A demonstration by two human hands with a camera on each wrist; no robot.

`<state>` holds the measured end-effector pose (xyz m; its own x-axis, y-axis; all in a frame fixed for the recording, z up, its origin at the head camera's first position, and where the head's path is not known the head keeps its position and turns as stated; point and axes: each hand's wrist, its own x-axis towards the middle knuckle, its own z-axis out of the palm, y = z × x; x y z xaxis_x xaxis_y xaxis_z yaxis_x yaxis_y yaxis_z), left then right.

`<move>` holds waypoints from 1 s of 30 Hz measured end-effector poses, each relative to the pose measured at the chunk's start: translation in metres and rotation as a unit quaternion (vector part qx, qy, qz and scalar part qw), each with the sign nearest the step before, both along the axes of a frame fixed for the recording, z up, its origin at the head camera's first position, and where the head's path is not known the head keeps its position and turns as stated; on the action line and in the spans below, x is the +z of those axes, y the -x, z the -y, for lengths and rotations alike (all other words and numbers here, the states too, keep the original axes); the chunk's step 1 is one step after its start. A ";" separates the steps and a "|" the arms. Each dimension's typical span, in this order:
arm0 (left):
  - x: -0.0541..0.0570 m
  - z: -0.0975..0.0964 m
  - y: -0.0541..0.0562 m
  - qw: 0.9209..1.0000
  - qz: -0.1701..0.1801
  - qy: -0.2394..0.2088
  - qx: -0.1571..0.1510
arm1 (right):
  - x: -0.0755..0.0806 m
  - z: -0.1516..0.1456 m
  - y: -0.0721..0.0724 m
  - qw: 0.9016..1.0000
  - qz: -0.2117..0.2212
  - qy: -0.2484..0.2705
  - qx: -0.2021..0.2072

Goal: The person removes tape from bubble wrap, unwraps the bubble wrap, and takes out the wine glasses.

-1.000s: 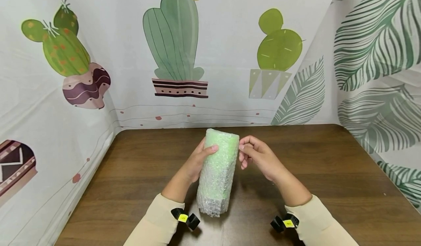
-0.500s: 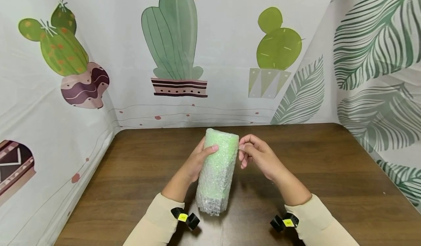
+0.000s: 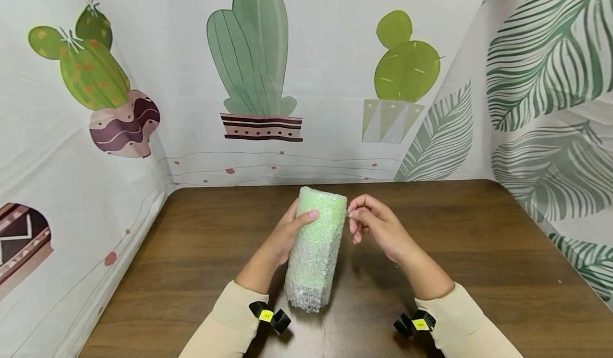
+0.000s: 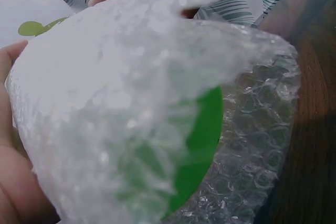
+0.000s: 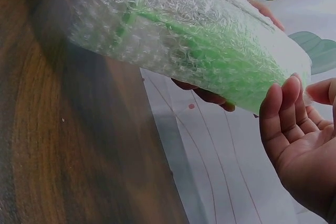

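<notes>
A green cylinder-like object (image 4: 202,140) is wrapped in clear bubble wrap (image 3: 313,257), tilted above the table. My left hand (image 3: 287,235) grips its upper left side, thumb across the front and fingers behind. In the left wrist view the wrap's loose lower end gapes around the green round end. At the package's upper right edge, my right hand (image 3: 375,224) pinches a small clear bit of the wrapping between thumb and forefinger. The right wrist view has this right hand (image 5: 302,140) at the package's far end, its other fingers loosely curled.
A brown wooden table (image 3: 206,273) lies below, its back edge meeting a white cloth backdrop (image 3: 330,71) printed with cacti and leaves. Both sleeved forearms rest near the front, each with a black wrist camera (image 3: 280,323).
The package's lower end has shifted slightly left and up. My right hand has drawn a little away from its edge, and a short clear strip now shows between them.
</notes>
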<state>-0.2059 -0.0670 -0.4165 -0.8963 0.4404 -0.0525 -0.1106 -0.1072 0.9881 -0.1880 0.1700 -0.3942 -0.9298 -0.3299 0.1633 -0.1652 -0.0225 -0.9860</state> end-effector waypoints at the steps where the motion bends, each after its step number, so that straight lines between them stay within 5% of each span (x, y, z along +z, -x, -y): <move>1: 0.000 0.000 0.000 1.000 0.000 -0.001 0.000 | 0.000 0.000 0.000 1.000 -0.002 -0.001 -0.001; 30: -0.002 -0.001 0.003 0.999 -0.010 0.023 0.028 | 0.001 -0.001 0.000 1.000 -0.002 -0.017 -0.013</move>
<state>-0.2091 -0.0662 -0.4185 -0.9207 0.3865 -0.0543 -0.0866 -0.0665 0.9940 -0.1880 0.1707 -0.3934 -0.9379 -0.3101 0.1557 -0.1687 0.0154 -0.9855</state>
